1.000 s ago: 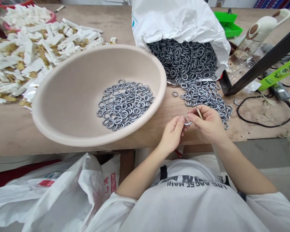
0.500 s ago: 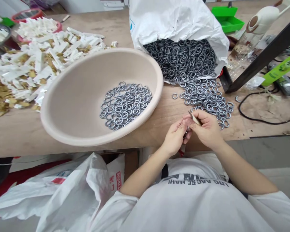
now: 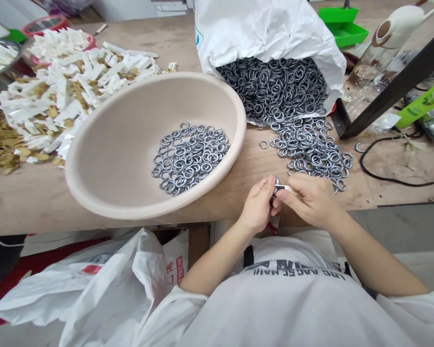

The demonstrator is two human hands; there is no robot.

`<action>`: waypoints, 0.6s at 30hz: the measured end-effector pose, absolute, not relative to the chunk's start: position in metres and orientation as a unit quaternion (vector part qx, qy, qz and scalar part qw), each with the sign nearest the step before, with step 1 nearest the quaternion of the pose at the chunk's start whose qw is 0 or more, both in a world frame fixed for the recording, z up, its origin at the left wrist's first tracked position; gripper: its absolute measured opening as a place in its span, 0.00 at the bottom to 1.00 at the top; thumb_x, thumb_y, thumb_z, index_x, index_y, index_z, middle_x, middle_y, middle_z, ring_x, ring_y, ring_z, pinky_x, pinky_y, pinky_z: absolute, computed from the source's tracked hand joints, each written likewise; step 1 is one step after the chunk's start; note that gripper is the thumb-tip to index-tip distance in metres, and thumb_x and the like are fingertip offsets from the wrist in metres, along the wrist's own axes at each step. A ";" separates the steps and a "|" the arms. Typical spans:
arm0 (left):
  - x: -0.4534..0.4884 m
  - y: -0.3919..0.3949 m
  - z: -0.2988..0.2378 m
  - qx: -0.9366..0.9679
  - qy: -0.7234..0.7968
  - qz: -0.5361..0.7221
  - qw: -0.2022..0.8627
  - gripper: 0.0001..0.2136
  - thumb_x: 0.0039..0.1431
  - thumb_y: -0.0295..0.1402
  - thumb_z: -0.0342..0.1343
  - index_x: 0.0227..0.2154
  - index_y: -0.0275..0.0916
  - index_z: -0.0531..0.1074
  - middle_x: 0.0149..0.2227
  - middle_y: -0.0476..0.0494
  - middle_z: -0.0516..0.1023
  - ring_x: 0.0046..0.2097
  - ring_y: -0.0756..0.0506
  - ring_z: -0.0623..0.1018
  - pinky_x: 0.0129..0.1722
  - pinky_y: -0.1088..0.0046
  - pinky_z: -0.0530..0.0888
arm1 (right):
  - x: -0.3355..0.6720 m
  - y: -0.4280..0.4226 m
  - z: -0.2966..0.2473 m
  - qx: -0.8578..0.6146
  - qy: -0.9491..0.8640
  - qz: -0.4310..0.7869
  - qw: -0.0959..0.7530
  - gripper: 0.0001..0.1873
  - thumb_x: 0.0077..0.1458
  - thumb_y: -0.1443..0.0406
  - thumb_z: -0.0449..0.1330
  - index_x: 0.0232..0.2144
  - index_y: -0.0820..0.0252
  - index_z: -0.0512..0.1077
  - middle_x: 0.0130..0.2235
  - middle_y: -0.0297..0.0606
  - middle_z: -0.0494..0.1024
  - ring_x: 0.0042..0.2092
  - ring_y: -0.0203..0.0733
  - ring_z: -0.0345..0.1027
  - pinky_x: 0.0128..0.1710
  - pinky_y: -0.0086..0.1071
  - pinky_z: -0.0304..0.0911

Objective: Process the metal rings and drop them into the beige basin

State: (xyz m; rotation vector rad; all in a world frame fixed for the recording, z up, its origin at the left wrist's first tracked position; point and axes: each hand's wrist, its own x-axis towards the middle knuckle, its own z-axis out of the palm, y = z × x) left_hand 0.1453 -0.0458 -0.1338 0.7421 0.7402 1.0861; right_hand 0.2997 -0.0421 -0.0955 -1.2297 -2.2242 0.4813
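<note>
Just two hands (image 3: 258, 205) around one small metal ring (image 3: 276, 185)

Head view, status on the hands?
Left hand pinching metal ring; right hand holding pale slender tool at it. Loose rings beyond; beige bowl to the left.

your right hand (image 3: 309, 202) can reach forward only as far as the spilled steel rings (image 3: 314, 154), with the white sack (image 3: 264, 33) blocking beyond them; your left hand (image 3: 256, 205) has the rim of the beige basin (image 3: 202, 195) in its way leftward.
</note>
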 end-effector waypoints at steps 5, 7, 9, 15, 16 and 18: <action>0.140 -0.052 -0.135 0.381 0.330 0.470 0.725 0.22 0.63 0.53 0.55 0.27 0.38 0.63 0.19 0.56 0.61 0.18 0.56 0.59 0.16 0.81 0.56 | 0.308 -0.032 -0.099 -0.498 -0.805 0.208 0.247 0.28 0.67 0.48 0.51 0.20 0.58 0.60 0.22 0.31 0.64 0.26 0.34 0.55 0.29 0.33 0.44; 0.136 -0.056 -0.134 0.408 0.303 0.444 0.738 0.21 0.65 0.51 0.54 0.27 0.38 0.63 0.19 0.55 0.63 0.18 0.56 0.60 0.17 0.80 0.57 | 0.311 -0.016 -0.104 -0.547 -0.771 0.217 0.242 0.30 0.68 0.46 0.48 0.20 0.58 0.60 0.21 0.31 0.64 0.25 0.35 0.57 0.29 0.32 0.45; 0.132 -0.057 -0.133 0.417 0.287 0.440 0.742 0.20 0.67 0.48 0.53 0.27 0.37 0.64 0.20 0.54 0.65 0.19 0.56 0.63 0.19 0.79 0.58 | 0.309 0.006 -0.106 -0.580 -0.755 0.206 0.226 0.30 0.68 0.45 0.45 0.23 0.57 0.66 0.23 0.33 0.68 0.27 0.37 0.61 0.30 0.32 0.48; 0.116 -0.049 -0.134 0.346 0.346 0.484 0.725 0.14 0.63 0.44 0.59 0.42 0.37 0.75 0.28 0.49 0.76 0.22 0.55 0.70 0.23 0.80 0.64 | 0.266 0.080 -0.106 -0.574 -0.813 0.040 0.086 0.21 0.61 0.51 0.61 0.49 0.57 0.76 0.49 0.47 0.78 0.44 0.52 0.74 0.37 0.35 0.58; 0.113 -0.047 -0.134 0.324 0.359 0.490 0.725 0.14 0.62 0.43 0.60 0.44 0.38 0.75 0.29 0.49 0.76 0.23 0.55 0.70 0.22 0.80 0.64 | 0.260 0.089 -0.107 -0.573 -0.817 0.025 0.057 0.20 0.61 0.54 0.61 0.49 0.60 0.76 0.51 0.50 0.77 0.44 0.53 0.74 0.38 0.37 0.59; 0.107 -0.045 -0.134 0.285 0.380 0.502 0.723 0.13 0.61 0.41 0.61 0.43 0.38 0.75 0.30 0.49 0.76 0.24 0.54 0.70 0.21 0.80 0.64 | 0.253 0.097 -0.109 -0.571 -0.821 0.015 0.031 0.16 0.63 0.60 0.58 0.47 0.64 0.77 0.51 0.53 0.76 0.44 0.54 0.74 0.39 0.38 0.60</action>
